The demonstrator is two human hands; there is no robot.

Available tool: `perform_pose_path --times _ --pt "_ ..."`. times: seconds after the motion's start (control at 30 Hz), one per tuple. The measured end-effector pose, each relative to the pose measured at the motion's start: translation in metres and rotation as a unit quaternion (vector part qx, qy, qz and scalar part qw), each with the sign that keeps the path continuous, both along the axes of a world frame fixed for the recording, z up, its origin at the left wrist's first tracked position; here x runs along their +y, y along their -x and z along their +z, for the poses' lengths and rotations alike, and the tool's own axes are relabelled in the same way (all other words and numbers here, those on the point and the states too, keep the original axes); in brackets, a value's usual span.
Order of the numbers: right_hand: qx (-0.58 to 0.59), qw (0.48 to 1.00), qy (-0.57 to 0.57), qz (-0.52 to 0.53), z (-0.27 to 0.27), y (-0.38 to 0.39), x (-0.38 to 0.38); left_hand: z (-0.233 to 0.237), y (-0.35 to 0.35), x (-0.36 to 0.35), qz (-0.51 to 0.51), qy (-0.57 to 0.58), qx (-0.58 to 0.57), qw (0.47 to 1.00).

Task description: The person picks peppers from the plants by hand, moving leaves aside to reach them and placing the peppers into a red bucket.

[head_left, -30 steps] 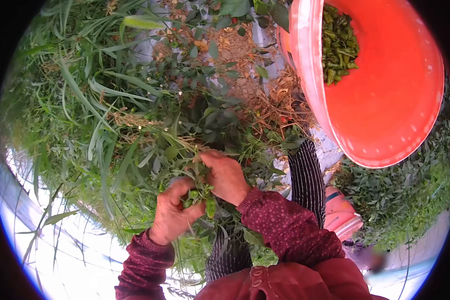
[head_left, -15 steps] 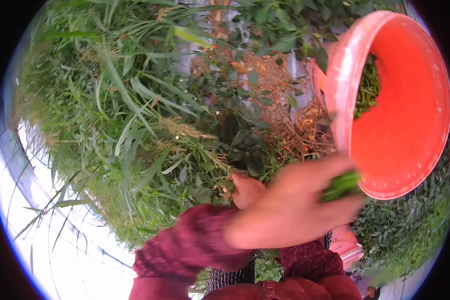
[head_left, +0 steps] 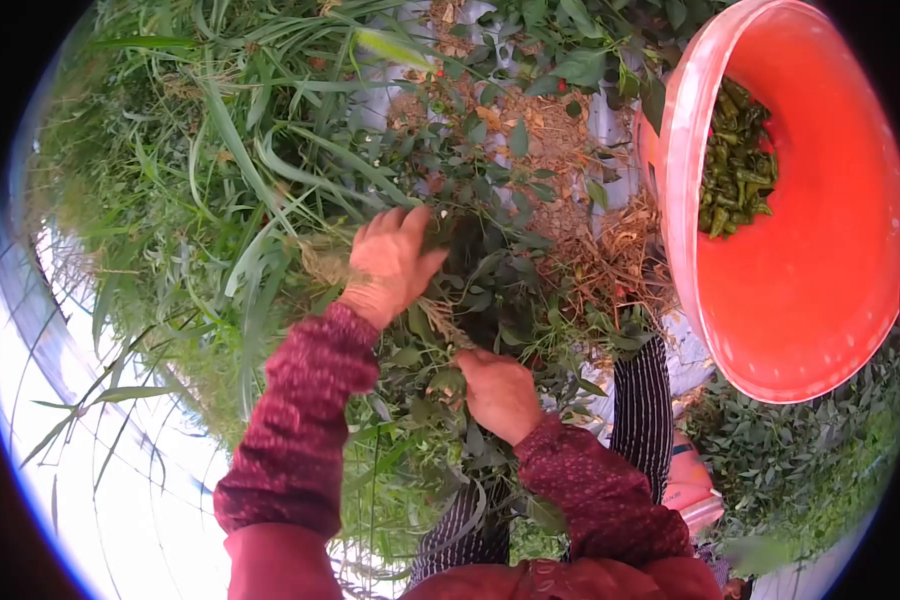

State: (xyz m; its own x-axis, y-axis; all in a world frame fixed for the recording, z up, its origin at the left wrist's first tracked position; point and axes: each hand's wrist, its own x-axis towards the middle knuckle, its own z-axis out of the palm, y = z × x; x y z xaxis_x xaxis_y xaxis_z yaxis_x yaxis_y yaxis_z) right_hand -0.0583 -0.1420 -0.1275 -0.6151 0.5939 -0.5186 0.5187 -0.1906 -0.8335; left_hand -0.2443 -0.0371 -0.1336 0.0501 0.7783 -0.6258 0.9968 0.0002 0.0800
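My left hand is over the pepper plants and tall grass, a little blurred, its thumb apart from the fingers and nothing visible in it. Below and to its right, my right hand is closed round a leafy plant stem; its fingertips are partly hidden by leaves. At the right, a tilted red bucket holds a heap of green peppers against its inner left side. Neither hand touches the bucket.
Tall grass fills the left side. Dry soil and straw lie between pale plastic strips. My striped trouser leg shows below the bucket, with a pink container near it. More leafy plants grow at the lower right.
My left hand has moved from the bucket's rim leftward to the plants, and the green peppers it held have left it. The heap shows more fully. My right hand has stayed at the stem.
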Motion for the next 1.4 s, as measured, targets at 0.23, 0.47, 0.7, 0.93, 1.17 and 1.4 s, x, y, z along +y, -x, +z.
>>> perform_pose_path --times 0.23,0.47,0.7,0.93,1.17,1.4 --pt "0.006 0.995 0.01 0.096 0.0 -0.001 -0.008 0.004 0.043 -0.091 -0.098 0.225 0.045 0.968" --pt "-0.002 0.988 0.02 0.154 0.001 0.005 -0.017 0.006 0.051 -0.126 -0.128 0.156 0.051 0.978" --pt "0.011 0.991 0.02 0.132 -0.004 0.006 -0.022 0.002 0.074 -0.154 -0.071 0.113 0.014 0.991" --pt "0.016 0.993 0.034 0.113 -0.011 0.008 -0.028 0.021 0.076 -0.142 0.288 -0.025 -0.162 0.943" --pt "0.019 0.994 0.027 0.107 -0.006 0.009 -0.022 0.014 0.103 -0.143 0.412 0.055 -0.235 0.878" --pt "0.014 0.994 -0.003 0.107 -0.006 0.008 -0.02 0.021 0.085 -0.133 0.118 -0.041 -0.083 0.989"
